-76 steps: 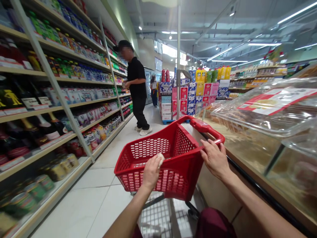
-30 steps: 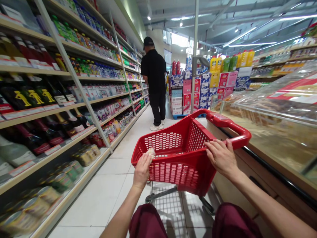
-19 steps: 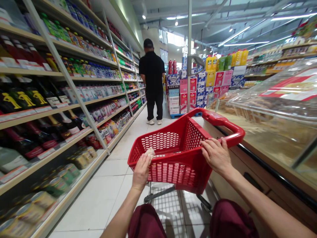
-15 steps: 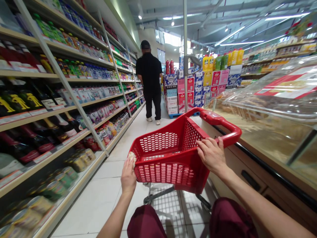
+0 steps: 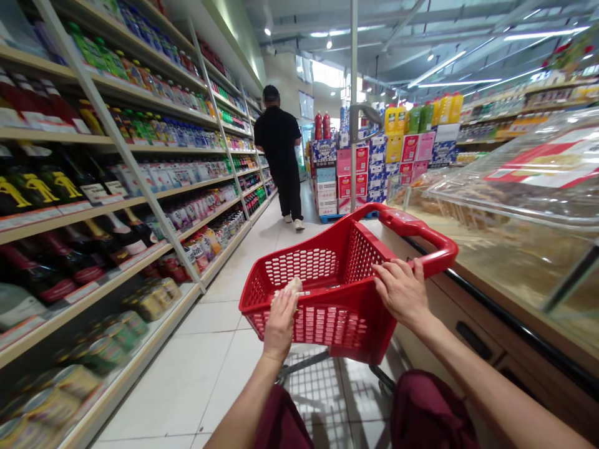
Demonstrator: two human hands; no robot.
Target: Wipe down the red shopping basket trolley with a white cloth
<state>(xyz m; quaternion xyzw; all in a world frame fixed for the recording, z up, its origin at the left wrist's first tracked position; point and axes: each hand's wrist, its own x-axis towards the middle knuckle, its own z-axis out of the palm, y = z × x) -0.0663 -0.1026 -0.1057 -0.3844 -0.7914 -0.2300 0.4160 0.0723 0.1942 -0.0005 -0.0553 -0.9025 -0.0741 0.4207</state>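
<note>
In front of my knees stands a red plastic shopping cart [image 5: 341, 321], its handle [image 5: 442, 244] off to the right. My left hand [image 5: 281, 321] is closed over a pale, crumpled cloth [image 5: 294, 287] and presses it on the near top rim of the basket. The cloth shows just beyond my fingertips; the rest is under the hand. My right hand [image 5: 401, 292] grips the rim at the basket's handle end, with its fingers over the top edge. Inside, the visible part of the basket shows only its perforated red walls.
Shelves [image 5: 173, 178] of bottles and cans line the left side. A person in black [image 5: 278, 149] is in the aisle ahead. Stacked drink boxes [image 5: 353, 171] stand beyond the cart. To the right is a counter [image 5: 496, 262] with clear covers [image 5: 519, 168].
My left hand has slid the cloth rightward along the near rim from the basket's front left corner. My right hand stays put. The person ahead has stepped slightly and leans differently.
</note>
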